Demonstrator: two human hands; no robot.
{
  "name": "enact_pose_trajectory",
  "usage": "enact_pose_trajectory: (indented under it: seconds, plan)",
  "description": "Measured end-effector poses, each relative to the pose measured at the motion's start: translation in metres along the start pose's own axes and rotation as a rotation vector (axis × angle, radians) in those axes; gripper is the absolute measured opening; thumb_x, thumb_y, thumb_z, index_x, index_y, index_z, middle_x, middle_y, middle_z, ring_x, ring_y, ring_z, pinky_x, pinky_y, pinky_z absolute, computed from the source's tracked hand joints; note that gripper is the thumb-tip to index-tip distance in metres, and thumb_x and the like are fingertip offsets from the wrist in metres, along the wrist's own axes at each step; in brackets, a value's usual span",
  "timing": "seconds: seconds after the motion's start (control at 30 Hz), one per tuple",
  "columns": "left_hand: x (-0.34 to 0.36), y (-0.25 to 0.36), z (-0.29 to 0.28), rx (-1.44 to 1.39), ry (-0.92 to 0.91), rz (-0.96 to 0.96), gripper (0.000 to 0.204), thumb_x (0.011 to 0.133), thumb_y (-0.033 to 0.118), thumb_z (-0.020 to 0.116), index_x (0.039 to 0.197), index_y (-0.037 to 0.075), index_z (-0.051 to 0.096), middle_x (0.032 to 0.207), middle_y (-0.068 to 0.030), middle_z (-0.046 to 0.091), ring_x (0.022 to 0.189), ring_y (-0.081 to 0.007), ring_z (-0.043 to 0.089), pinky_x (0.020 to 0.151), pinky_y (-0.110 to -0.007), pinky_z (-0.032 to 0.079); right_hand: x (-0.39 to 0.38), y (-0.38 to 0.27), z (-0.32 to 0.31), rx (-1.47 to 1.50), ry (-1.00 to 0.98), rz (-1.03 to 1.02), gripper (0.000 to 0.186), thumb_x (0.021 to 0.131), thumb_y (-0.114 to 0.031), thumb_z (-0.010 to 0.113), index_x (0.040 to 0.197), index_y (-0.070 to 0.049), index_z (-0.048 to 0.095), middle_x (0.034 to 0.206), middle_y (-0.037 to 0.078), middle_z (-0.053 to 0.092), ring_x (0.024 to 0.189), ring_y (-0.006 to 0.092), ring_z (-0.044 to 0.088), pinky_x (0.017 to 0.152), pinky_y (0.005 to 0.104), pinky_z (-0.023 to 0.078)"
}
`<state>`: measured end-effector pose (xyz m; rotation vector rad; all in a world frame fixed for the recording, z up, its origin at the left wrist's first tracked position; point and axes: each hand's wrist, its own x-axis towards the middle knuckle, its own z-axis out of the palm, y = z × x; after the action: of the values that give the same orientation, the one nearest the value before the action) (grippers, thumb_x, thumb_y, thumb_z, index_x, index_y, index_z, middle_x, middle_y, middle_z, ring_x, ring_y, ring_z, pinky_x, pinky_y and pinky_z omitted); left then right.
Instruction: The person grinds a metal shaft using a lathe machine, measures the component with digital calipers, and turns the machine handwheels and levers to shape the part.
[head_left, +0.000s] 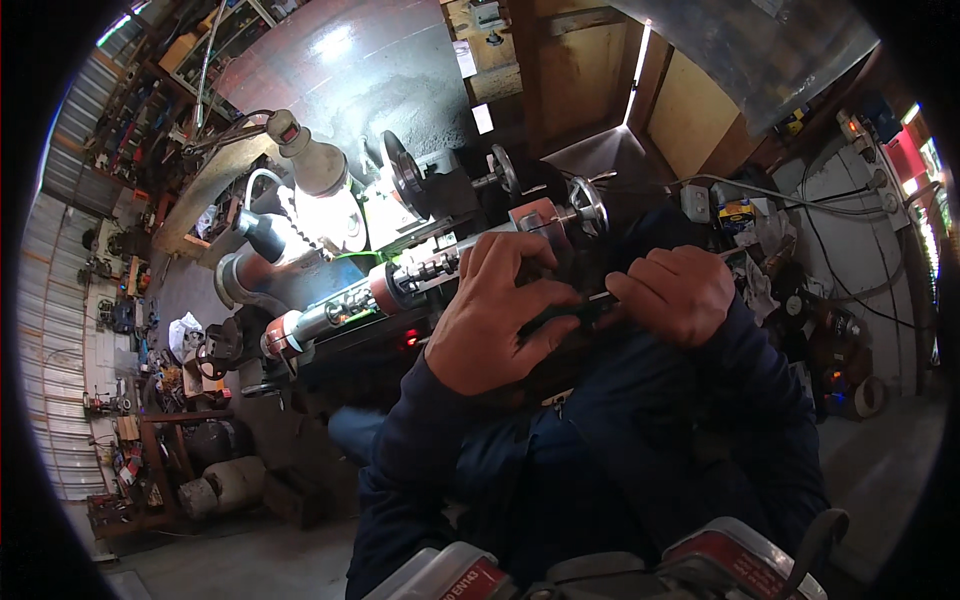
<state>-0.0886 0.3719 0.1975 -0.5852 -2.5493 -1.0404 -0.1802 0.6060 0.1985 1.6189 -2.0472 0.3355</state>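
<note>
My left hand [495,315] is in front of the lathe, its thumb and forefinger curved around a small dark piece that I cannot make out in the shadow. To the right of it, my right hand [675,295] is closed, with a thin, pale, rod-like piece [598,297] showing at its fingertips toward the left hand. The two hands are a short way apart, above my lap. Just beyond the left hand lies the lathe's tray [350,303] with several small metal bits, between red-brown end pieces.
A lamp [322,168] lights the machine. Handwheels [590,205] and a dark wheel [403,172] stick up behind my hands. At the right are cables [830,203] and a cluttered shelf. A motor-like cylinder [238,482] sits low on the left.
</note>
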Motion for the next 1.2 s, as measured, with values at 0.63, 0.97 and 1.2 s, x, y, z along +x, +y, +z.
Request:
enact_pose_trajectory:
  seconds: [0.63, 0.97, 1.2]
  plan:
    - [-0.008, -0.003, 0.008, 0.043, 0.097, -0.011, 0.021, 0.067, 0.011, 0.079, 0.085, 0.006, 0.069, 0.113, -0.0146, 0.048, 0.107, -0.0319, 0.048, 0.089, -0.042, 0.042, 0.005, -0.006, 0.006, 0.042, -0.062, 0.021, 0.032, 0.068, -0.022, 0.074, 0.094, -0.007, 0.064, 0.08, 0.002, 0.058, 0.07, 0.0165, 0.061, 0.055, 0.0306, 0.046]
    - [-0.057, -0.064, -0.035, 0.044, 0.943, -0.081, 0.026, 0.083, 0.022, 0.062, 0.093, -0.003, 0.063, 0.11, -0.0138, 0.054, 0.098, -0.024, 0.053, 0.086, -0.038, 0.044, 0.014, -0.008, 0.018, 0.109, -0.033, 0.11, 0.038, 0.068, -0.025, 0.08, 0.097, -0.007, 0.063, 0.075, 0.003, 0.057, 0.065, 0.0203, 0.06, 0.053, 0.0332, 0.046]
    - [-0.198, -0.193, -0.134, 0.327, 1.223, -0.654, 0.028, 0.096, 0.024, 0.058, 0.103, -0.003, 0.066, 0.092, -0.01, 0.066, 0.085, -0.0191, 0.064, 0.075, -0.033, 0.052, 0.013, -0.015, 0.023, 0.349, -0.095, 0.451, 0.036, 0.081, -0.017, 0.073, 0.111, 0.0, 0.062, 0.092, 0.016, 0.064, 0.081, 0.0349, 0.066, 0.071, 0.04, 0.053]
